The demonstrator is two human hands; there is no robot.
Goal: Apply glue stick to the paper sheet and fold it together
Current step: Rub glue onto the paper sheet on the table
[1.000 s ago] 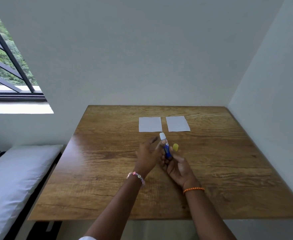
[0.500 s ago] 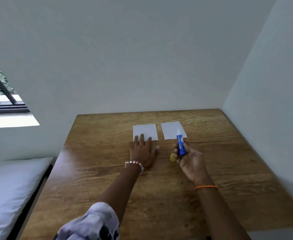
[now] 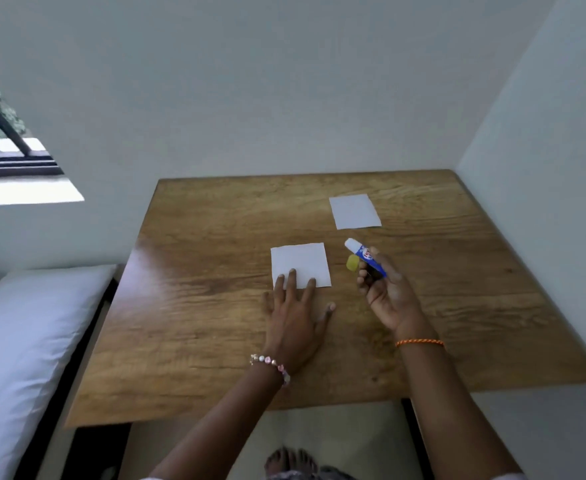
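The left hand [image 3: 293,315] has dragged one paper sheet [image 3: 300,265] nearer.

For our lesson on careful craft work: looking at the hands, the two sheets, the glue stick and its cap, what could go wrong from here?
1. The left hand pins only the near edge of the near sheet; glue strokes could crumple its free far side.
2. The right hand holds the uncapped glue stick and yellow cap together; the cap could slip from the grip.
3. The far sheet lies apart, so joining may need a reach.

Left hand [image 3: 293,315] on paper sheet [image 3: 300,263]
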